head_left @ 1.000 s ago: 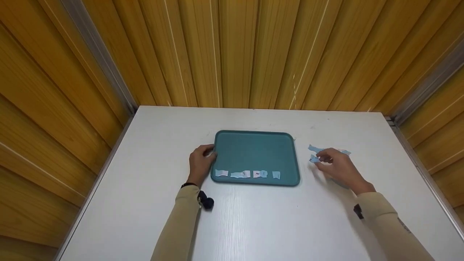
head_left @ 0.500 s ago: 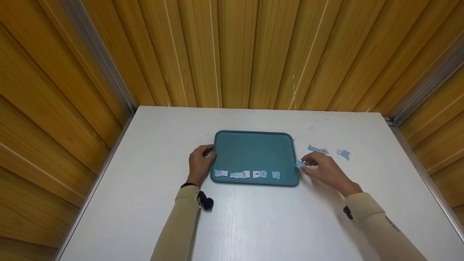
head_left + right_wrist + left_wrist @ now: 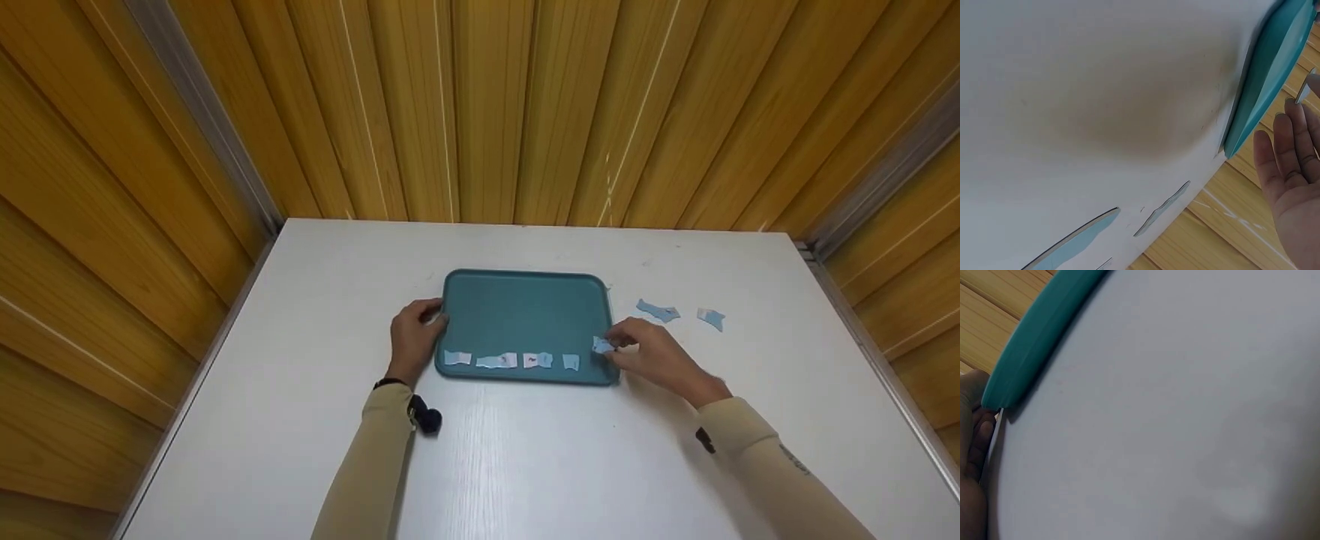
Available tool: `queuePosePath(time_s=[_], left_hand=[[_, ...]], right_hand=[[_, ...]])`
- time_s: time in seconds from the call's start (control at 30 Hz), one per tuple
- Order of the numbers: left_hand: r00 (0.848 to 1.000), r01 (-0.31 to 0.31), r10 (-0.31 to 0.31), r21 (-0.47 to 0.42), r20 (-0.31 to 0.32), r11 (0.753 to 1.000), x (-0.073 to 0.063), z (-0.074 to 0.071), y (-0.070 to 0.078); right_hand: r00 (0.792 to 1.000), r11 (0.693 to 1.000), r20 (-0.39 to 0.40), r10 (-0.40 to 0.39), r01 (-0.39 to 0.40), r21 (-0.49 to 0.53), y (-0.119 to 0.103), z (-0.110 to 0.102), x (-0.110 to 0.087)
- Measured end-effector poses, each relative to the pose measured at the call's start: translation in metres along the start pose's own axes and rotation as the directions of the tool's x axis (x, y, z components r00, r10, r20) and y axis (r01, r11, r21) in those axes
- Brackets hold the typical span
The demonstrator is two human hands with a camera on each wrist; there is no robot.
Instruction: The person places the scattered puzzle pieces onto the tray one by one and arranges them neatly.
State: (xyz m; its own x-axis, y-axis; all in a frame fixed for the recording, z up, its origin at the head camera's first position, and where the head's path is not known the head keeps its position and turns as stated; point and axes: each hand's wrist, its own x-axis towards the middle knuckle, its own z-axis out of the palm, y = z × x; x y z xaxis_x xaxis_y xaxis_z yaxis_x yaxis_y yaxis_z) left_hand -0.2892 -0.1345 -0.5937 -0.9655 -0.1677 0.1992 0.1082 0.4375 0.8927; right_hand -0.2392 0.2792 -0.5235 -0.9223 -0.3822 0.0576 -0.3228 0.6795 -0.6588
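Observation:
My right hand [image 3: 651,354] pinches a small light-blue puzzle piece [image 3: 601,345] between thumb and fingertips, over the right end of the green tray [image 3: 525,315]. In the right wrist view the held piece [image 3: 1305,87] appears edge-on at the fingertips. My left hand [image 3: 416,337] grips the tray's left rim, thumb and fingers at the edge. Along the tray's near side lies a row of flat blue-and-white pieces: one [image 3: 458,358] at the left, a longer one [image 3: 497,361], one with a dark mark [image 3: 538,361], and a small one [image 3: 571,362].
On the white table [image 3: 525,465], right of the tray, lie a wavy blue piece [image 3: 658,310] and a blue-and-white piece [image 3: 711,319]. Wood-patterned panels [image 3: 487,112] rise behind the table and at both sides.
My right hand has carried the puzzle piece leftward from the table to over the tray's right end. The left hand and the tray have stayed in place.

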Motion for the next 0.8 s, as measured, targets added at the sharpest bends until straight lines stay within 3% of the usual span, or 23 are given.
queuePosePath(time_s=[0.2,0.57,0.8], left_hand=[[1.000,0.009,-0.009,0.023,0.003,1.000,-0.003,0.000,0.001],[1.000,0.022,-0.022,0.015,-0.005,1.000,-0.003,0.001,0.001],[1.000,0.024,-0.024,0.021,0.002,0.999,-0.003,0.000,0.002]], right_hand=[[0.996,0.996,-0.010,-0.084,0.083,-0.039,0.000,0.009,0.001],[0.998,0.989,0.059,0.003,0.005,-0.145,-0.003,0.020,0.003],[0.996,0.980,0.087,-0.007,0.024,-0.197,-0.003,0.021,0.004]])
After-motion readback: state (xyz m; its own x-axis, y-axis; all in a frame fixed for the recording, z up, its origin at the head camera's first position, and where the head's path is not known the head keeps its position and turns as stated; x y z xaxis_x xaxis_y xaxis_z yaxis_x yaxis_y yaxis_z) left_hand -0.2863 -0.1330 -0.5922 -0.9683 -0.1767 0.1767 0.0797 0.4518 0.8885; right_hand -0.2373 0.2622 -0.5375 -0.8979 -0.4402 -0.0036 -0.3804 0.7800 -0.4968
